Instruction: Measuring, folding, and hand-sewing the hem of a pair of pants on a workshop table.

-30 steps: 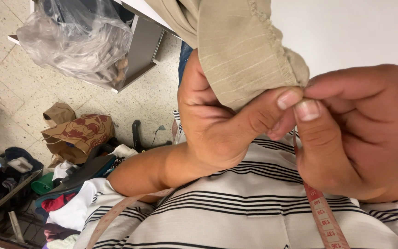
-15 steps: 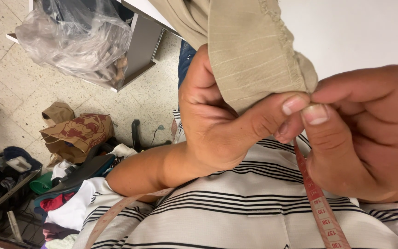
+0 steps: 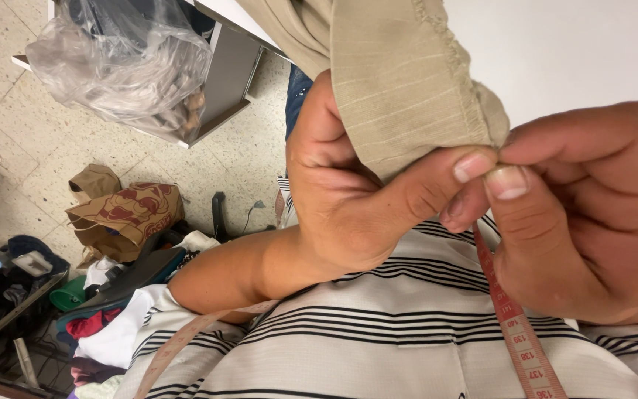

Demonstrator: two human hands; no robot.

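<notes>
Beige striped fabric (image 3: 407, 96), with a stitched hem edge, is pinched at its lower corner between your two thumbs: your left hand (image 3: 356, 207) presses its thumb tip up against the cloth from below, with the other fingers curled behind the fold and hidden, and your right hand (image 3: 585, 222) closes thumb on forefinger at the same corner. Under your right thumb the red measuring tape (image 3: 515, 325) is trapped too, its free length hanging down across your striped white shirt (image 3: 378, 340); a paler stretch of tape (image 3: 179, 343) loops off at your left forearm. The cloth hangs from above, just in front of the white tabletop (image 3: 570, 52), held up in the air rather than lying flat. It looks like you are measuring, with the tape end anchored at the hem corner. Judging by that, the next move calls for keeping the pinch firm while the tape is drawn taut along the edge, without letting the corner slip. Well below, the speckled floor (image 3: 9, 140) holds a clear plastic bag (image 3: 119, 66), a crumpled brown paper bag (image 3: 131, 214) and heaped clothing scraps (image 3: 105, 325).
</notes>
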